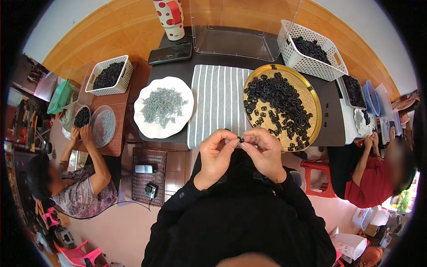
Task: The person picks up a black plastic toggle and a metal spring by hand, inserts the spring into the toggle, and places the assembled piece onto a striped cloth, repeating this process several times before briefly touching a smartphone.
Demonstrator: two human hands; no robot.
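Over the front edge of the dark table, my left hand (pixel 218 155) and my right hand (pixel 266 153) meet fingertip to fingertip. Both pinch one small black piece (pixel 241 139), mostly hidden by the fingers; its exact kind is too small to tell. Just beyond them lies a grey and white striped cloth (pixel 218 95). To its left, a white wavy-rimmed plate (pixel 141 95) bears a heap of small grey pieces (pixel 164 107). On the right, a round gold tray (pixel 311 91) holds many black plastic parts (pixel 278 91), some loose near my right hand.
Behind stand a clear plastic box (pixel 235 44), a dotted tumbler (pixel 173 31), a dark phone-like slab (pixel 170 54) and a white basket (pixel 309 66) of black parts. Co-workers sit left (pixel 80 182) and right (pixel 371 182). A red stool (pixel 320 180) is at the right.
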